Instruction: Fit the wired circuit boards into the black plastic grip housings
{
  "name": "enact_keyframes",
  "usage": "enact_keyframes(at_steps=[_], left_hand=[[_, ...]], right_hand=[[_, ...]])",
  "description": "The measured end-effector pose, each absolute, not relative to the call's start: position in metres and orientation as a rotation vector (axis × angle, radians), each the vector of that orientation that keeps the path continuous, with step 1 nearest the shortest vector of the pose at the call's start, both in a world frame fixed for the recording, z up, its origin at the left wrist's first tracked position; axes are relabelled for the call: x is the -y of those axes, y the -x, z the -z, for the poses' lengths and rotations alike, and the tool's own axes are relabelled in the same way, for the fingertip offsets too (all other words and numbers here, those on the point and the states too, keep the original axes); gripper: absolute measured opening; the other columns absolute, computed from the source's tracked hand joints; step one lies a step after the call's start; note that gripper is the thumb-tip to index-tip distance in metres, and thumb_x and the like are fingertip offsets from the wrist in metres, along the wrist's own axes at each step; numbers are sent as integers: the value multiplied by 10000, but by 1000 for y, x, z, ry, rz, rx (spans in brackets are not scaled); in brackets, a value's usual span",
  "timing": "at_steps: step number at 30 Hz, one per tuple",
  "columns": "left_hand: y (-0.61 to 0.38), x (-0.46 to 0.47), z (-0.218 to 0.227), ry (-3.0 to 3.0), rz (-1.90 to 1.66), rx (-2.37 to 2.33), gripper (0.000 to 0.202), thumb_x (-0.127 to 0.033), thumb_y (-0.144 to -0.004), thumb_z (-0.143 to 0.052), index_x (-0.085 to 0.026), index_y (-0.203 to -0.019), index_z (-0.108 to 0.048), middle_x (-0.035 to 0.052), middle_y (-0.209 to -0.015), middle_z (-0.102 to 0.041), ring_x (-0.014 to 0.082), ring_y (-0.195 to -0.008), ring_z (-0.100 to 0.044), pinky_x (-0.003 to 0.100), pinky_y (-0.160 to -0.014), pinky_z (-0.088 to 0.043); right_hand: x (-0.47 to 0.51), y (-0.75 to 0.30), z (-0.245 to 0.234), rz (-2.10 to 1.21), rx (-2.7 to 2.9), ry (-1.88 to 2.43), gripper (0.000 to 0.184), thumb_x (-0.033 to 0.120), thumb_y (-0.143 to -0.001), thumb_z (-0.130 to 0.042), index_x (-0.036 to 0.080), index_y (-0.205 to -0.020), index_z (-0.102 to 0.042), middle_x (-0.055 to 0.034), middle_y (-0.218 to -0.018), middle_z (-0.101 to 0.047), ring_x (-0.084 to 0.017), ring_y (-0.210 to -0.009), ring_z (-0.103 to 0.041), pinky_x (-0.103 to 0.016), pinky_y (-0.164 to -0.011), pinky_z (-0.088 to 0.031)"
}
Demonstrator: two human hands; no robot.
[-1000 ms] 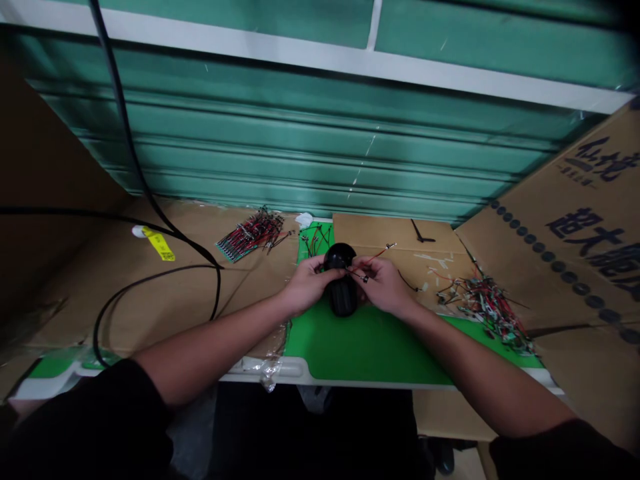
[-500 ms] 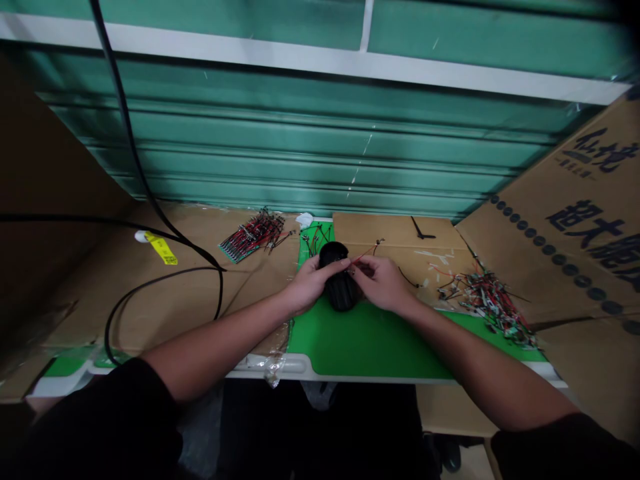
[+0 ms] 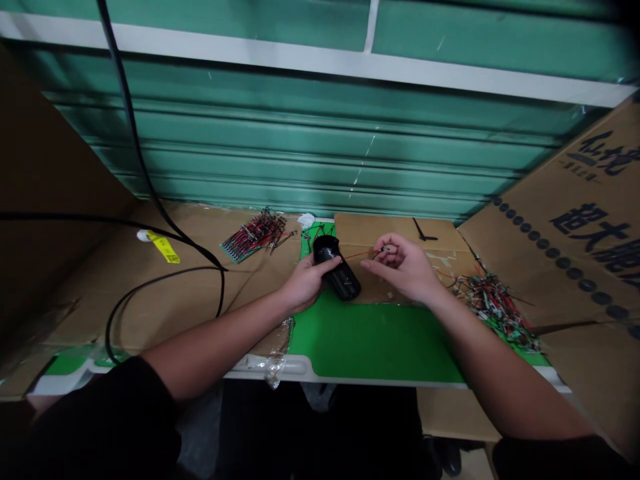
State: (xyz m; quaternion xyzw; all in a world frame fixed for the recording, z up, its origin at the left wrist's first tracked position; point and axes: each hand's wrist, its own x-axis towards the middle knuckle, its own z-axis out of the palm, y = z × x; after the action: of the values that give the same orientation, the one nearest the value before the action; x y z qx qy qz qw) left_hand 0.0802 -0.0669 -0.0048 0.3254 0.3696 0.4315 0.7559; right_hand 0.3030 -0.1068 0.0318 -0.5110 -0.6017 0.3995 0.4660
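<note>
My left hand [image 3: 305, 283] is wrapped round a glossy black plastic casing [image 3: 346, 280], thumb across its top face. The casing tilts, its hollow upper end pointing away from me. From near my left thumb a thin red wire [image 3: 358, 255] runs to my right hand [image 3: 409, 268], whose curled fingers hold its far end. A small dark piece shows at those fingertips, too small to name. What the wire joins at the casing is hidden by my thumb.
Red-and-black wired circuit boards [image 3: 257, 233] lie on cardboard [image 3: 180, 293] at left. A tangled pile of wired parts [image 3: 495, 303] is at right. A black cable [image 3: 125, 100] hangs at left, near a yellow tag [image 3: 163, 248]. Cardboard walls flank the green tabletop [image 3: 370, 343].
My right hand has moved right, away from the casing, and the red wire now stretches between them. The casing has turned, its near end swinging right.
</note>
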Motion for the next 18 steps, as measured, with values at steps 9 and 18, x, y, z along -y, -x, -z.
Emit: enact_keyframes(at_steps=[9,18], left_hand=[[-78,71,8,-905,-908,-804,508,-364,-620,-1031,-167,-981,-734,12,-894,-710,187,-856,-632,324,-853,-470],[-78,77,4,-974,-782,-779,551,-292,-605,-1024,-172,-1086,-785,50,-1007,-782,236,-970,-688,373,-958,-484]], right_hand=[[113,-303,-43,-1106,1452,983,295,417,-884,-892,214,-1064,-777,-16,-768,-763,-175,-631,-743,-310,-586,-607],[117,-312,-53,-1246,1579,966,378,392,-947,-825,219,-1280,-785,-22,-828,-785,-155,-639,-724,-288,-596,-589]])
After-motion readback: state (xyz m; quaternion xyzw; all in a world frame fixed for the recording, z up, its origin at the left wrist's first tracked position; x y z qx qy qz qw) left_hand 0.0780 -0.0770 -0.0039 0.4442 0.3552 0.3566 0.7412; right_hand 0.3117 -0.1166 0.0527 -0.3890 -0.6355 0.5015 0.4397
